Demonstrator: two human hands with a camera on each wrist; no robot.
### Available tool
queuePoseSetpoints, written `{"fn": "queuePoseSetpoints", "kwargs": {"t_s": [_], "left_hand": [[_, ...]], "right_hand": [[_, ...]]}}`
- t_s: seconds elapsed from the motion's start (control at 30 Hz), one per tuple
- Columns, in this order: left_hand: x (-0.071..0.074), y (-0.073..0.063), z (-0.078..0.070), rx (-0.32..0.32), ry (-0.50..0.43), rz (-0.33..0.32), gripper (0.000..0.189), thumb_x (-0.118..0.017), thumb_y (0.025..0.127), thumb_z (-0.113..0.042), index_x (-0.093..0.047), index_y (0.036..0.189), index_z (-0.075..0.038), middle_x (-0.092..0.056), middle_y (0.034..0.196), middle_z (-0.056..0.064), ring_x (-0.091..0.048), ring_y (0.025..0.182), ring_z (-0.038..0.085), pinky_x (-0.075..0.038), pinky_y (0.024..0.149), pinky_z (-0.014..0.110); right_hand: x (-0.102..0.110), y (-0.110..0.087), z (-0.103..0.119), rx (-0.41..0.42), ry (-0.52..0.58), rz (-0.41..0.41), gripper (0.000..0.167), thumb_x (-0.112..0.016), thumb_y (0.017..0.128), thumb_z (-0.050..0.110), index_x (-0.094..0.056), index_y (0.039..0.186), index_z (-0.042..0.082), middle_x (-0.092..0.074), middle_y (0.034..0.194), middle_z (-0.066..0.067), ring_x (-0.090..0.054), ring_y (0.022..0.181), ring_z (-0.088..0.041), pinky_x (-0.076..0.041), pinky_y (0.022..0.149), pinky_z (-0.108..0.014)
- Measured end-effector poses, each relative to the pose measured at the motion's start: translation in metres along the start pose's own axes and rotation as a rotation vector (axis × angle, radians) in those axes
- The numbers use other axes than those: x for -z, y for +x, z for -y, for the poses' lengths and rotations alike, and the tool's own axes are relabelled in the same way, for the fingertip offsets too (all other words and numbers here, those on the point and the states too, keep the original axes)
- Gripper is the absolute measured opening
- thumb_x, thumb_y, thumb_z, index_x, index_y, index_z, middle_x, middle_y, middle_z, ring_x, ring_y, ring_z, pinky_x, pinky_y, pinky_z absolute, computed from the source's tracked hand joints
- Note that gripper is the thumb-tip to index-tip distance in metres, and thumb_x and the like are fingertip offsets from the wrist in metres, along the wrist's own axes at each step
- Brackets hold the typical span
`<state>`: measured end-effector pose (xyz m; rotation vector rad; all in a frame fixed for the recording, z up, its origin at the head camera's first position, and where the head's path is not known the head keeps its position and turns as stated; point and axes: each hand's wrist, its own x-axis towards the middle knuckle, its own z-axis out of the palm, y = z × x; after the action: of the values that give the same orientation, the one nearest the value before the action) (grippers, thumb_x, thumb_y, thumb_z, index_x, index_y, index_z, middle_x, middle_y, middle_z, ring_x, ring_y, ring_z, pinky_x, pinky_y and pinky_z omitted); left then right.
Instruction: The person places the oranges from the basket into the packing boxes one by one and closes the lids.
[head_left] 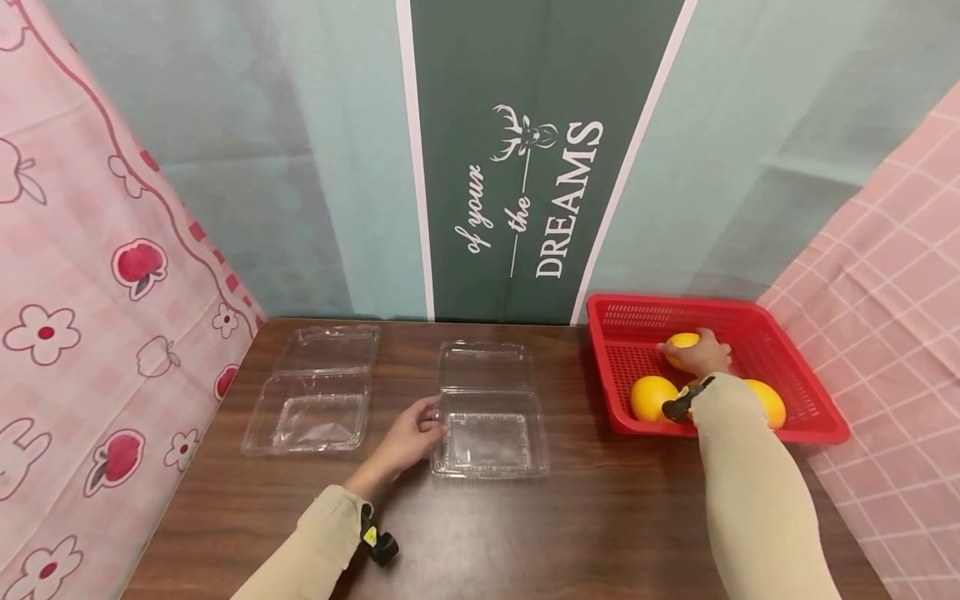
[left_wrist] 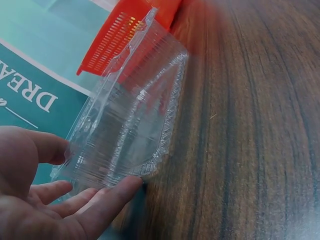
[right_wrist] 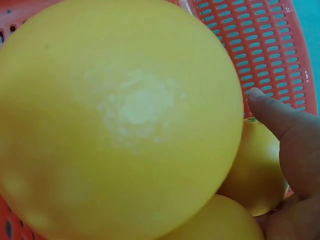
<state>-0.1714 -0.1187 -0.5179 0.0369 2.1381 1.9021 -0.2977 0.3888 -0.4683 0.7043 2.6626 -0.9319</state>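
My left hand (head_left: 408, 437) is at the left side of a clear plastic clamshell box (head_left: 491, 442), which stands with its lid folded back. In the left wrist view, the fingers (left_wrist: 107, 205) touch the box's side wall and are fairly straight. My right hand (head_left: 705, 354) reaches into a red plastic basket (head_left: 611, 367) and grips an orange (head_left: 682, 340) near its back. The right wrist view shows the thumb beside that orange (right_wrist: 257, 170), while another large orange (right_wrist: 120, 115) fills the foreground and hides the rest.
More oranges lie at the basket's front, one on the left (head_left: 651, 396) and one on the right (head_left: 767, 404). A second clear clamshell box (head_left: 318, 417) stands with its lid back on the left of the brown table (head_left: 517, 533). Fabric hangs behind and on both sides.
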Motion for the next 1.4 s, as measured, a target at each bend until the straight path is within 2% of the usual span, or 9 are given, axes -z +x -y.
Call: {"fn": "queuePoseSetpoints", "kwargs": {"t_s": [0.13,0.3,0.43,0.63,0.8,0.97,1.17,1.4], "left_hand": [[0.000,0.000,0.002,-0.002,-0.009,-0.011,0.062,-0.064,0.090,0.008,-0.040,0.147,0.009,-0.056,0.131,0.034,-0.063,0.112,0.043,-0.064,0.072,0.045],[0.000,0.000,0.003,-0.002,-0.008,-0.029,0.060,-0.064,0.092,0.006,-0.041,0.147,0.008,-0.058,0.128,0.033,-0.063,0.112,0.043,-0.064,0.074,0.046],[-0.001,0.000,0.004,-0.003,-0.010,-0.030,0.059,-0.064,0.094,0.004,-0.040,0.148,0.008,-0.059,0.128,0.033,-0.063,0.113,0.043,-0.063,0.076,0.046],[-0.001,0.000,0.008,0.012,-0.033,-0.047,0.052,-0.057,0.101,-0.003,-0.041,0.150,0.005,-0.057,0.131,0.034,-0.064,0.107,0.042,-0.064,0.070,0.046],[-0.002,0.001,0.012,0.019,-0.044,-0.058,0.051,-0.057,0.101,-0.003,-0.042,0.150,0.004,-0.055,0.133,0.035,-0.065,0.104,0.040,-0.064,0.068,0.044],[-0.004,0.000,0.012,0.015,-0.049,-0.079,0.047,-0.059,0.100,-0.002,-0.047,0.145,0.006,-0.061,0.122,0.030,-0.065,0.096,0.034,-0.064,0.066,0.044],[-0.005,0.001,0.011,0.006,-0.047,-0.115,0.038,-0.062,0.097,0.000,-0.055,0.132,0.012,-0.064,0.105,0.023,-0.060,0.078,0.024,-0.061,0.056,0.038],[-0.003,0.005,0.009,0.028,-0.145,-0.104,0.033,-0.062,0.095,0.006,-0.055,0.126,0.015,-0.061,0.095,0.013,-0.057,0.072,0.017,-0.055,0.049,0.024]], "right_hand": [[-0.001,0.001,0.004,0.012,-0.015,-0.010,0.107,-0.073,0.088,0.054,-0.010,0.158,0.003,-0.022,0.141,-0.038,-0.025,0.126,-0.056,-0.044,0.098,-0.071],[-0.004,0.002,0.009,0.053,-0.044,-0.028,0.099,-0.072,0.090,0.048,-0.015,0.155,0.000,-0.023,0.139,-0.040,-0.023,0.126,-0.056,-0.042,0.098,-0.071],[-0.005,0.005,0.007,0.052,-0.048,-0.022,0.096,-0.073,0.091,0.044,-0.016,0.155,0.001,-0.022,0.137,-0.039,-0.024,0.125,-0.056,-0.043,0.096,-0.069],[-0.005,0.007,0.006,0.055,-0.054,-0.005,0.097,-0.074,0.090,0.041,-0.015,0.156,0.001,-0.021,0.137,-0.039,-0.024,0.124,-0.056,-0.045,0.094,-0.068],[-0.006,0.008,0.006,0.078,-0.102,0.007,0.097,-0.074,0.089,0.036,-0.014,0.157,0.002,-0.019,0.137,-0.042,-0.021,0.125,-0.058,-0.043,0.093,-0.072],[-0.006,0.005,0.007,0.131,-0.173,0.038,0.096,-0.073,0.088,0.031,-0.014,0.157,0.000,-0.017,0.137,-0.043,-0.019,0.124,-0.060,-0.042,0.092,-0.075],[-0.005,0.000,0.007,0.177,-0.187,0.051,0.095,-0.076,0.088,0.030,-0.017,0.156,0.000,-0.018,0.137,-0.043,-0.017,0.124,-0.062,-0.039,0.095,-0.077],[-0.002,0.002,0.009,0.187,-0.203,0.089,0.098,-0.076,0.088,0.035,-0.016,0.156,0.000,-0.015,0.139,-0.045,-0.016,0.124,-0.065,-0.035,0.098,-0.079]]}}
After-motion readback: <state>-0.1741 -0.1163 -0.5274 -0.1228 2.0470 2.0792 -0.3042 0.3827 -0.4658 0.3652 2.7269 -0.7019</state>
